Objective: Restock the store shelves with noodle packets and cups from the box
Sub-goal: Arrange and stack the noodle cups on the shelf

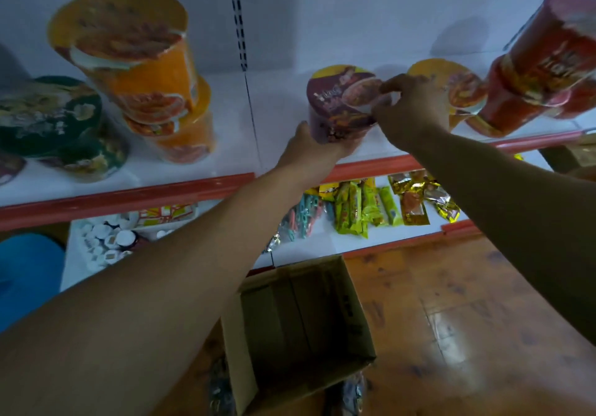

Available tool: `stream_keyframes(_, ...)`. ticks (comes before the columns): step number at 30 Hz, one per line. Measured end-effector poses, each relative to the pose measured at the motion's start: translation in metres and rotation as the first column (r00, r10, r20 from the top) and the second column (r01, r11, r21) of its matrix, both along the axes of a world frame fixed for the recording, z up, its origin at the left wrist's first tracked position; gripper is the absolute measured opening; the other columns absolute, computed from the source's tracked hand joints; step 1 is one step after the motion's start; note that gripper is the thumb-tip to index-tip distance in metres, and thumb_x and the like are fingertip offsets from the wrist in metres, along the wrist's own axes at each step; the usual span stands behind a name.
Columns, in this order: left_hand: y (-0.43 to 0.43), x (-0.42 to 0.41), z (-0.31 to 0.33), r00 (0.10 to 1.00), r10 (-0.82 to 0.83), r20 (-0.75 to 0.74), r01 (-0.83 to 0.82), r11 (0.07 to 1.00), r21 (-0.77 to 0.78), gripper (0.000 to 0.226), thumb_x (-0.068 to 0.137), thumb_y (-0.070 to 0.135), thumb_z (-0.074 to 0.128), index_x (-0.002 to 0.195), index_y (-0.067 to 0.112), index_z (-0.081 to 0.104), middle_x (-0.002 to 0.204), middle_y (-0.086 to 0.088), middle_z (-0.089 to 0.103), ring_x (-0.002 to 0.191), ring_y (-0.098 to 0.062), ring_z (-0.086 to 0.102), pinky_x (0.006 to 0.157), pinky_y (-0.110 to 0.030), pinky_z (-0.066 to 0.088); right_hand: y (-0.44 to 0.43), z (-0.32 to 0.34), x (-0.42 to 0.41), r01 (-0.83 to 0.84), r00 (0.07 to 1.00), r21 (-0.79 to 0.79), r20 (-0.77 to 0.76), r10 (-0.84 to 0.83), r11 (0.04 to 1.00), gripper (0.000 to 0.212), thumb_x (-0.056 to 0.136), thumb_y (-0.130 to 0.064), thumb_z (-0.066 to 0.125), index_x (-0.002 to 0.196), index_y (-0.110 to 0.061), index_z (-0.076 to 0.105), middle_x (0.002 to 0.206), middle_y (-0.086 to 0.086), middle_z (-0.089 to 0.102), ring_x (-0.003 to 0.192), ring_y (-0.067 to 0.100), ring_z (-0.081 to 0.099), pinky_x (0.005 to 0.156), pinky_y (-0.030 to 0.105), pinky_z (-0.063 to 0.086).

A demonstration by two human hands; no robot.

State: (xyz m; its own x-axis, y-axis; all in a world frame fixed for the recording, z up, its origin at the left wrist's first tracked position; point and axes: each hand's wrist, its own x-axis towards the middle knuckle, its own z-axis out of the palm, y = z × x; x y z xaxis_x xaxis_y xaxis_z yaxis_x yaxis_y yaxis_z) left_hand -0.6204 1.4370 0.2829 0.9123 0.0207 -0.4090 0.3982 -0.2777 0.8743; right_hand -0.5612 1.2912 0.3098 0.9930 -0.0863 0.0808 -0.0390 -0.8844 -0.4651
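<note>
A purple noodle cup (338, 103) stands on the white upper shelf (280, 116), right of the shelf's upright joint. My left hand (312, 148) grips its lower side from the front. My right hand (409, 109) pinches the lid's right rim with curled fingers. The cardboard box (300, 325) sits open on the wooden floor below my arms, and its inside looks dark.
Stacked orange cups (145, 70) and green cups (48, 116) fill the shelf's left part. An orange cup (451, 83) and red cups (541, 70) stand to the right. The lower shelf holds green and gold packets (380, 206) and small white-capped bottles (109, 241). A blue object (25, 270) lies at the left.
</note>
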Motion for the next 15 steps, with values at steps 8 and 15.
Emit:
stream_keyframes(8,-0.027,0.028,-0.025,0.951,0.276,0.135,-0.263,0.959,-0.107,0.049,0.096,0.046,0.056,0.137,0.021,0.048,0.126,0.007,0.059,0.102,-0.008,0.055,0.070,-0.014,0.039,-0.014,-0.025,0.018,-0.031,0.998,0.381,-0.044,0.052,0.924,0.025,0.089,-0.020,0.056,0.112,-0.022,0.066,0.091,-0.006,0.065,0.068,0.008,0.055,0.050,0.019,0.039)
stream_keyframes(15,0.025,0.035,-0.037,0.891,0.420,0.172,-0.404,0.906,-0.123,0.033,0.093,0.043,0.057,0.121,0.026,0.062,0.113,0.007,0.065,0.106,-0.012,0.061,0.085,-0.028,0.050,0.024,-0.034,0.026,0.046,0.980,0.655,-0.175,0.092,0.754,0.034,0.081,-0.020,0.070,0.110,-0.021,0.052,0.086,-0.002,0.062,0.091,0.026,0.070,0.079,0.047,0.059)
